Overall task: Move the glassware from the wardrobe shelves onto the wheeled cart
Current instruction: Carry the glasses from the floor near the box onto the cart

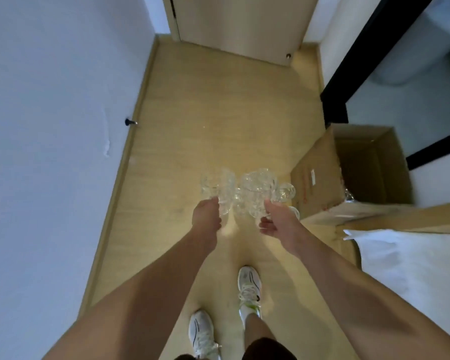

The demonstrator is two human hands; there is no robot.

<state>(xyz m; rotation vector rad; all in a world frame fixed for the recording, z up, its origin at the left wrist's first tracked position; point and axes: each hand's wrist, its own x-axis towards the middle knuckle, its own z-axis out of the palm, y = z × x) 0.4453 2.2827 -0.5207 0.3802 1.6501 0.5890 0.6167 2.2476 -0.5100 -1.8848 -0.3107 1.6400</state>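
Note:
I look straight down at a wooden floor in a narrow passage. My left hand (pixel 207 214) grips a clear cut-glass cup (pixel 217 187) held out in front of me. My right hand (pixel 276 219) holds a cluster of clear glasses (pixel 260 194), with rounded bowls (pixel 286 190) sticking out to the right. The two loads nearly touch above the floor. Neither the wardrobe nor the wheeled cart shows in this view.
An open cardboard box (pixel 320 178) stands at the right with some glass glinting at its inner edge (pixel 348 194). A white wall (pixel 50 152) with a door stopper (pixel 130 122) runs along the left. A closed door (pixel 244 24) lies ahead. White bedding (pixel 405 268) at lower right.

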